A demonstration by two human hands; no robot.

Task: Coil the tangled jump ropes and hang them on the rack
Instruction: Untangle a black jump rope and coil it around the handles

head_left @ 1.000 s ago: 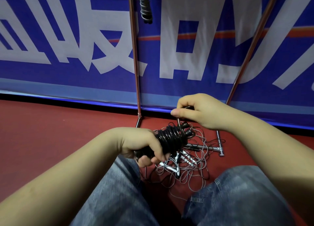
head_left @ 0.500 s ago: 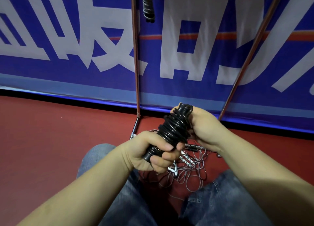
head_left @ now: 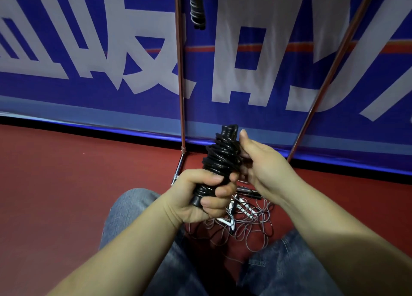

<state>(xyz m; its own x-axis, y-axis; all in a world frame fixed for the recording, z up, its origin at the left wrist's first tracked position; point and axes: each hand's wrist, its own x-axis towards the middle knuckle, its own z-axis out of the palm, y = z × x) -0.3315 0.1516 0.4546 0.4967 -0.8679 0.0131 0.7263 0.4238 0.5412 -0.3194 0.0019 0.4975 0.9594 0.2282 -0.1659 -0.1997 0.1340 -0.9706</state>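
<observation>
Above the red floor [head_left: 66,195], between the person's knees, the left hand [head_left: 200,197] grips the lower end of a coiled black jump rope [head_left: 223,157], fingers curled tightly round it. This bundle stands nearly upright. The right hand [head_left: 260,166] rests against its right side, thumb raised; whether its fingers clasp the coil cannot be told. Tangled thin ropes [head_left: 245,226] lie on the floor beneath, by the rack [head_left: 181,95] base. Another coiled rope [head_left: 197,6] hangs from the rack at the top edge.
</observation>
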